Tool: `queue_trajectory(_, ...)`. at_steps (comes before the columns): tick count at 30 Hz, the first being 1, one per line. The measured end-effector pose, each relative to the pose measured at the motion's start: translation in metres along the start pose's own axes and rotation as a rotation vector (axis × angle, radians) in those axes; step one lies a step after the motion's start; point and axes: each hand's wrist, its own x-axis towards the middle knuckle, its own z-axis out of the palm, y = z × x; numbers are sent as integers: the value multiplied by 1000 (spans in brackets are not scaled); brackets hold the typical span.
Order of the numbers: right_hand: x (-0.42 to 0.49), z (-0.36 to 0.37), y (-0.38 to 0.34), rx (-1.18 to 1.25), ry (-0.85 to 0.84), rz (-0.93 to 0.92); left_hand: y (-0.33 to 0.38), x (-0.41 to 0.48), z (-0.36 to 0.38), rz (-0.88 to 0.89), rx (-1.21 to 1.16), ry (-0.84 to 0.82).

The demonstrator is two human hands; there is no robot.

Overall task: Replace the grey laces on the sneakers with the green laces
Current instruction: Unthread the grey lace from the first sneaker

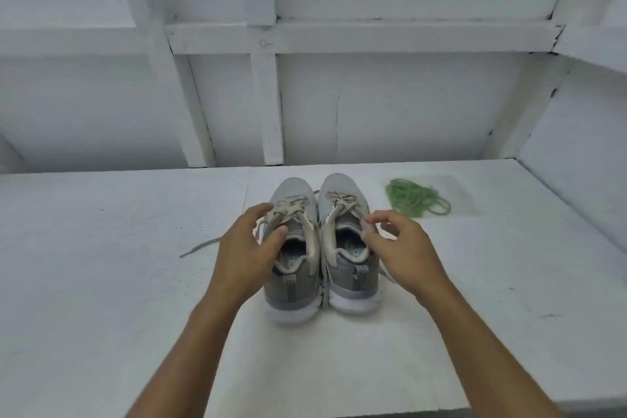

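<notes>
Sneakers (353, 282) stand side by side mid-surface (101, 282), heels toward the person and toes toward the wall (373, 112), so their long axes run straight away and the laced throats face up within easy reach. Over the left shoe the left hand (251, 241) is half-open, fingers curved about the grey laces (288, 210) and thumb by the tongue, though I cannot tell whether it grips. The right hand (397, 244) pinches thumb and forefinger on a lace at the right shoe's eyelets, likely to begin unthreading, while the green laces (417, 202) lie in a loose tangle apart to the right, ready for later.
</notes>
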Motion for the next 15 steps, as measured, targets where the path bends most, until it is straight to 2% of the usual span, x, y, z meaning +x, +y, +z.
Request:
queue_trajectory(7,11,14,6,74,-4,148,-16,5,8,-153,-161,-31)
queue_trajectory(15,22,13,14,127,-117,210,-33,4,14,-132,-195,-69)
